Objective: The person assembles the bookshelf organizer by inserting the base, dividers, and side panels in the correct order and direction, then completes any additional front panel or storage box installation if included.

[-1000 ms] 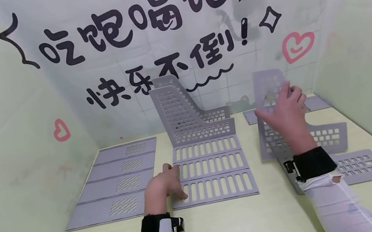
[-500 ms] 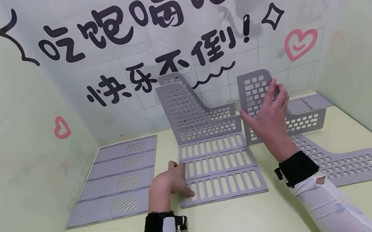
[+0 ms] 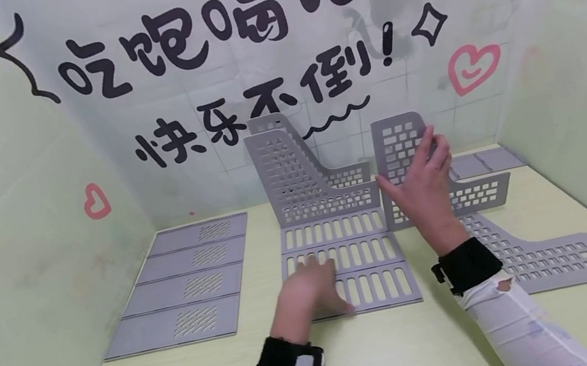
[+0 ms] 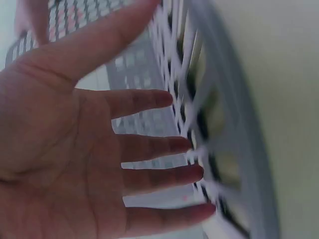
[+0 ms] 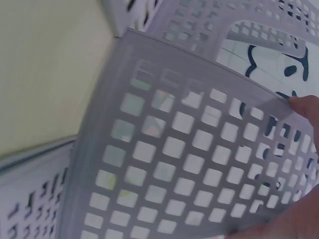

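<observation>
My right hand [image 3: 423, 193] holds a grey perforated L-shaped side panel [image 3: 385, 129] upright, thumb on its left edge and fingers on its right edge. Its left edge stands beside the right end of the grey slotted panels [image 3: 381, 307], which lie in a row of three. Over the nearer slotted panels is my left hand [image 3: 308, 287], slightly blurred. In the left wrist view its fingers [image 4: 154, 144] are straight and spread, tips at a slotted panel; whether they touch cannot be made out. Two more side panels [image 3: 292, 173] stand upright behind the row.
Several flat panels with slanted slits [image 3: 144, 334] lie at the left. Another L-shaped side panel [image 3: 560, 261] lies flat at the right. Plain grey panels [image 3: 499, 160] lie at the back right. A printed cloth wall [image 3: 181, 104] encloses the table behind and on both sides.
My right hand has brought its side panel left, up to the slotted row, then kept nearly still. My left hand has left the row's left edge and moved right over the slots.
</observation>
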`<state>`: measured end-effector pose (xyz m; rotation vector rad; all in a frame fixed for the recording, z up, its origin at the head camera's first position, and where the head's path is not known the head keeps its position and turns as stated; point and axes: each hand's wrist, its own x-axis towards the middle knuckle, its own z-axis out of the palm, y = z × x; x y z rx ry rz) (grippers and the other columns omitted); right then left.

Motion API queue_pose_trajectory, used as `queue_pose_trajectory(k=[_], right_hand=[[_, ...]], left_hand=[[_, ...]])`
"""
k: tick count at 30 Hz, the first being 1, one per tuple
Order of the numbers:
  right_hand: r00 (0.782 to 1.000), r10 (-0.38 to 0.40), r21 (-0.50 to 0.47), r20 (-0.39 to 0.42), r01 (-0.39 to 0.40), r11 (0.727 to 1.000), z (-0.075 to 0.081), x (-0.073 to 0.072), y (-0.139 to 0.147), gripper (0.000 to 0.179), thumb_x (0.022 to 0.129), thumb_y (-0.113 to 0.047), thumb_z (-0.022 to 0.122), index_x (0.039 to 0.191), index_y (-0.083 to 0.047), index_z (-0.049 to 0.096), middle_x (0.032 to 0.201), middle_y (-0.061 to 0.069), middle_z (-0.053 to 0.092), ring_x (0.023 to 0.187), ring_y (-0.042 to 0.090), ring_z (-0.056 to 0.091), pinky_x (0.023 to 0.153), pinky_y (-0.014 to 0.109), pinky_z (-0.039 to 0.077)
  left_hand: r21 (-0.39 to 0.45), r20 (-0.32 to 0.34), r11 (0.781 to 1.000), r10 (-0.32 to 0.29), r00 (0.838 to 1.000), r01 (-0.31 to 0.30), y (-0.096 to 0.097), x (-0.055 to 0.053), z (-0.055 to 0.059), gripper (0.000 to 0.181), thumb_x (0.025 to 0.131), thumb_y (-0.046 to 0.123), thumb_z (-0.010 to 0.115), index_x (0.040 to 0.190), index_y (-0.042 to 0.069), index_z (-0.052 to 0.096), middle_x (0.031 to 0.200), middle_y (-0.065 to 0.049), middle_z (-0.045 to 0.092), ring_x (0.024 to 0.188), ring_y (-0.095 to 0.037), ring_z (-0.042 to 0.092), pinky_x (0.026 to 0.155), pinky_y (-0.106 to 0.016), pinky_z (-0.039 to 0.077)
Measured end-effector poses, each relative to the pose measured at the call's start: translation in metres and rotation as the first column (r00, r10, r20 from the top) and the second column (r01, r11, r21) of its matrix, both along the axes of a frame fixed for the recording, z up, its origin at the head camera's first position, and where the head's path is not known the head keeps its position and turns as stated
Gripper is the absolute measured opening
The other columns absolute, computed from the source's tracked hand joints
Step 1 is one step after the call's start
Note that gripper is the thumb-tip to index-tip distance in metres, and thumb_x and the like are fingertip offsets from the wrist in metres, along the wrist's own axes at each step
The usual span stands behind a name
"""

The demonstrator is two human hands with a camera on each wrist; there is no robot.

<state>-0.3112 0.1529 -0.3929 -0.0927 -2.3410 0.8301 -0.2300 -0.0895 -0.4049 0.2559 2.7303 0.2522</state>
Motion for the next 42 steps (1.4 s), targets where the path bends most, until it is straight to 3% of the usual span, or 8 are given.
queue_pose_trajectory(k=[4,10,13,15,18,26,32,42], right_hand=[[0.97,0.044,-0.028,0.237,-0.039,0.999,0.018,0.005,0.014,0.129,0.092,-0.056,0.079,0.168,0.003,-0.008,0.163,0.04,0.018,0.149,0.056,0.032,0.118,0.066,0.044],[0.831,0.107,0.05,0.545,-0.159,0.986,0.032,0.01,0.047,0.082,0.104,-0.036,0.064,0.149,0.024,0.031,0.136,0.045,0.053,0.12,0.054,0.061,0.099,0.063,0.056],[0.768,0.098,0.098,0.633,-0.206,0.974,0.034,0.012,0.057,0.059,0.108,-0.026,0.057,0.134,0.025,0.049,0.119,0.039,0.063,0.096,0.043,0.065,0.08,0.053,0.057],[0.745,0.094,0.101,0.661,-0.213,0.972,0.035,0.013,0.06,0.052,0.109,-0.023,0.053,0.131,0.024,0.053,0.115,0.036,0.064,0.09,0.038,0.063,0.076,0.05,0.056],[0.738,0.098,0.102,0.667,-0.221,0.97,0.037,0.014,0.063,0.05,0.112,-0.022,0.047,0.133,0.023,0.051,0.115,0.036,0.063,0.09,0.038,0.062,0.075,0.049,0.055],[0.776,0.144,0.15,0.614,-0.294,0.944,0.039,0.016,0.078,0.046,0.113,-0.02,0.046,0.131,0.022,0.054,0.11,0.035,0.066,0.087,0.037,0.062,0.075,0.05,0.051],[0.763,0.233,0.158,0.603,-0.4,0.903,0.039,0.013,0.073,0.039,0.113,-0.016,0.044,0.133,0.016,0.055,0.112,0.032,0.068,0.094,0.039,0.064,0.083,0.054,0.052],[0.77,0.227,0.166,0.597,-0.395,0.903,0.035,0.01,0.062,0.042,0.111,-0.013,0.044,0.138,0.018,0.052,0.128,0.04,0.065,0.106,0.046,0.066,0.093,0.061,0.053]], left_hand=[[-0.051,0.02,0.998,0.032,0.999,-0.031,0.022,0.009,-0.009,0.127,0.067,0.054,0.099,0.168,0.017,0.033,0.176,-0.027,0.018,0.158,-0.058,0.024,0.115,-0.077,0.041],[-0.067,0.026,0.996,0.067,0.997,-0.066,0.028,0.01,-0.012,0.132,0.065,0.053,0.1,0.17,0.019,0.028,0.178,-0.025,0.012,0.16,-0.059,0.018,0.116,-0.081,0.035],[-0.067,0.034,0.996,0.066,0.997,-0.063,0.028,0.01,-0.011,0.132,0.065,0.053,0.1,0.17,0.019,0.028,0.178,-0.025,0.012,0.16,-0.059,0.018,0.116,-0.082,0.035],[-0.066,0.041,0.996,0.066,0.997,-0.063,0.028,0.009,-0.012,0.132,0.065,0.053,0.1,0.17,0.019,0.028,0.178,-0.025,0.011,0.16,-0.059,0.017,0.116,-0.082,0.034],[-0.065,0.042,0.996,0.071,0.997,-0.069,0.028,0.009,-0.012,0.132,0.064,0.053,0.1,0.17,0.02,0.027,0.178,-0.025,0.011,0.16,-0.059,0.016,0.117,-0.082,0.034],[-0.061,0.034,0.996,0.06,0.998,-0.058,0.028,0.007,-0.013,0.133,0.063,0.052,0.1,0.17,0.021,0.028,0.18,-0.017,0.014,0.16,-0.059,0.016,0.116,-0.083,0.034],[-0.056,0.046,0.997,0.052,0.998,-0.05,0.028,0.005,-0.013,0.133,0.065,0.052,0.1,0.171,0.02,0.026,0.18,-0.016,0.012,0.161,-0.059,0.014,0.117,-0.083,0.032],[-0.049,0.063,0.997,0.06,0.996,-0.057,0.028,0.006,-0.012,0.133,0.065,0.05,0.1,0.171,0.02,0.025,0.181,-0.015,0.011,0.161,-0.059,0.012,0.117,-0.083,0.03]])
